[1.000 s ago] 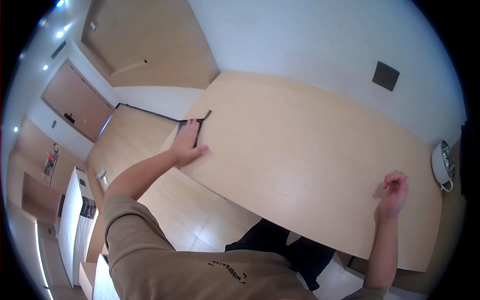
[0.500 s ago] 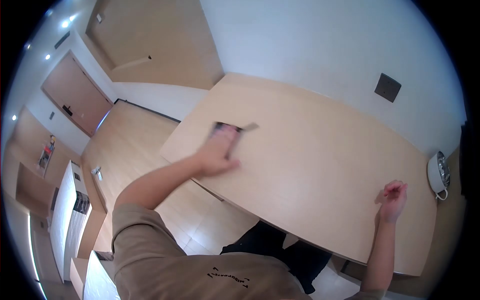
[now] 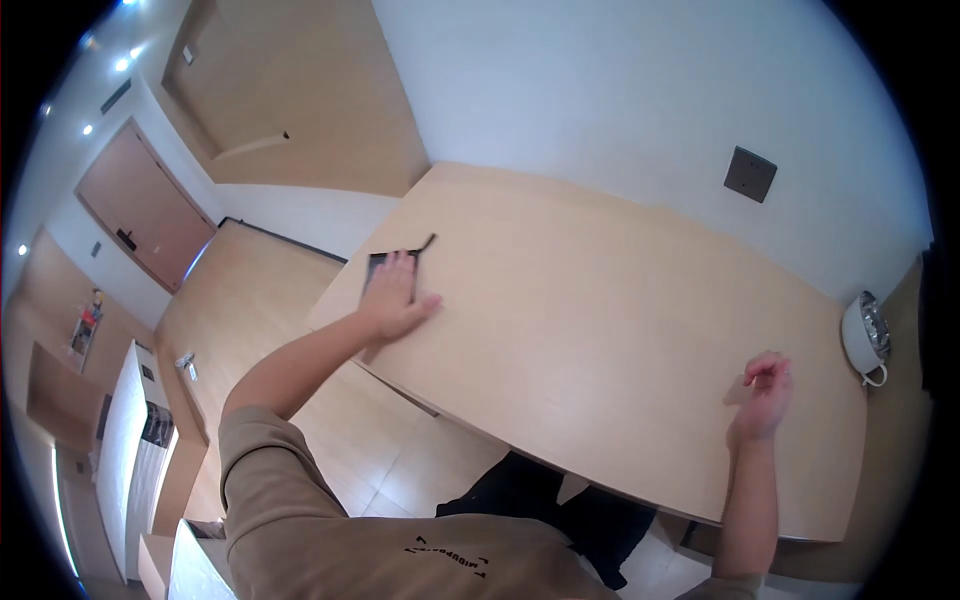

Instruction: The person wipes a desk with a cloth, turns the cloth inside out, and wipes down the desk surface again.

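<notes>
My left hand (image 3: 392,298) lies flat, fingers stretched out and thumb apart, on a flat black thing (image 3: 377,260) on the table. Most of that thing is covered by my palm and fingers, so its kind cannot be made out. A thin dark strip (image 3: 430,243) sticks out past its far right corner. Over at the right part of the table, my right hand (image 3: 765,395) has its fingers curled in, with nothing visible in them.
The wooden table (image 3: 570,300) meets a white wall holding a dark square wall plate (image 3: 750,174). A white pot-like container (image 3: 866,338) with a handle stands by the table's right end. Beyond the left edge lie the floor and a door (image 3: 147,205).
My left hand and the flat black thing under it have moved left, toward the table's left edge. My right hand keeps about the same place and stays curled. The view has shifted slightly.
</notes>
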Available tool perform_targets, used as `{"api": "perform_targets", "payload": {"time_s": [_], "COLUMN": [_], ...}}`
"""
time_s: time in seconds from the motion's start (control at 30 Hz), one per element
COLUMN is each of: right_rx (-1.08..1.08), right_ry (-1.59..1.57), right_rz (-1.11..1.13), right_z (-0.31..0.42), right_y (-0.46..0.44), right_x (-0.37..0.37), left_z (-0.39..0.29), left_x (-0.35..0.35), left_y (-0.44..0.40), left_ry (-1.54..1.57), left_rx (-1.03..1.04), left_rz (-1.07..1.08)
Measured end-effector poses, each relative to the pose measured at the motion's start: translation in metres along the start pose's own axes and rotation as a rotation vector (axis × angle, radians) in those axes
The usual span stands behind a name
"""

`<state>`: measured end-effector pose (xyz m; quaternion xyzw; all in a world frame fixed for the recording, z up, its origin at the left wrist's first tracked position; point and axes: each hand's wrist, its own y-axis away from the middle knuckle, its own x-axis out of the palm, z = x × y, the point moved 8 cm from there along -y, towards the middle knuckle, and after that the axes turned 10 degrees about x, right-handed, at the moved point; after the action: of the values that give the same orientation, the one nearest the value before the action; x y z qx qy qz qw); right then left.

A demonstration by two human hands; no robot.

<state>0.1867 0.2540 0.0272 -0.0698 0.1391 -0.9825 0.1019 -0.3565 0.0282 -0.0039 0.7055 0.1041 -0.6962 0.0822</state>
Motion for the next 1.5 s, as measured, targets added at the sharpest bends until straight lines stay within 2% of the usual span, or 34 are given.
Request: {"api": "perform_targets", "payload": {"time_s": [0.23, 0.33, 0.37, 0.43, 0.5, 0.57, 0.63, 0.7, 0.77, 0.83, 0.87, 0.93, 0.97, 1.03, 1.13, 1.23, 1.37, 1.43, 1.5], "right_rx": [0.062, 0.212, 0.25, 0.03, 0.088, -0.072, -0.024, -0.036, -0.151, -0.047, 0.094, -0.065, -0.045, 0.01, 0.0, 0.041, -0.006, -0.027, -0.042], "right_ry": [0.009, -0.042, 0.014, 0.469, 0.368, 0.46, 0.5, 0.656, 0.755, 1.063, 1.199, 1.432, 1.421, 1.397, 1.43, 1.523, 1.532, 1.479, 1.502], "right_rz": [-0.012, -0.017, 0.018, 0.068, 0.174, 0.301, 0.343, 0.399, 0.412, 0.434, 0.572, 0.428, 0.438, 0.458, 0.445, 0.476, 0.366, 0.364, 0.365], "right_z": [-0.02, -0.051, -0.058, -0.023, -0.01, 0.016, 0.02, 0.022, 0.014, 0.0, -0.012, -0.042, -0.042, -0.041, -0.036, -0.04, -0.031, -0.025, -0.014], "right_y": [-0.003, -0.003, -0.002, 0.007, 0.021, 0.031, 0.038, 0.038, 0.036, 0.039, 0.045, 0.06, 0.061, 0.064, 0.062, 0.051, 0.037, 0.038, 0.036], "right_x": [-0.002, -0.002, 0.0, 0.028, 0.056, 0.094, 0.129, 0.167, 0.199, 0.229, 0.24, 0.242, 0.24, 0.233, 0.204, 0.141, 0.024, -0.006, -0.006], "left_z": [-0.192, -0.271, -0.295, -0.328, -0.348, -0.34, -0.312, -0.271, -0.221, -0.19, -0.185, -0.185, -0.188, -0.197, -0.199, -0.201, -0.202, -0.201, -0.202], "left_x": [-0.007, -0.006, -0.007, -0.007, -0.005, -0.012, -0.01, -0.025, -0.034, -0.046, -0.042, -0.03, -0.023, -0.009, -0.01, -0.008, -0.009, -0.007, -0.008], "left_y": [-0.031, -0.025, -0.022, -0.016, -0.017, -0.024, -0.034, -0.046, -0.068, -0.065, -0.061, -0.051, -0.055, -0.063, -0.064, -0.066, -0.066, -0.068, -0.069], "left_ry": [0.14, 0.295, 0.338, 0.451, 0.594, 0.846, 1.183, 1.305, 1.001, 0.439, 0.351, 0.186, 0.201, 0.231, 0.262, 0.248, 0.232, 0.252, 0.272], "left_rx": [0.255, 0.373, 0.41, 0.473, 0.521, 0.478, 0.451, 0.361, 0.342, 0.206, 0.186, 0.143, 0.19, 0.288, 0.341, 0.337, 0.366, 0.359, 0.34], "left_rz": [0.005, 0.015, 0.02, -0.022, -0.117, -0.216, -0.362, -0.541, -0.616, -0.693, -0.65, -0.56, -0.457, -0.237, -0.283, -0.123, -0.196, -0.276, -0.236]}}
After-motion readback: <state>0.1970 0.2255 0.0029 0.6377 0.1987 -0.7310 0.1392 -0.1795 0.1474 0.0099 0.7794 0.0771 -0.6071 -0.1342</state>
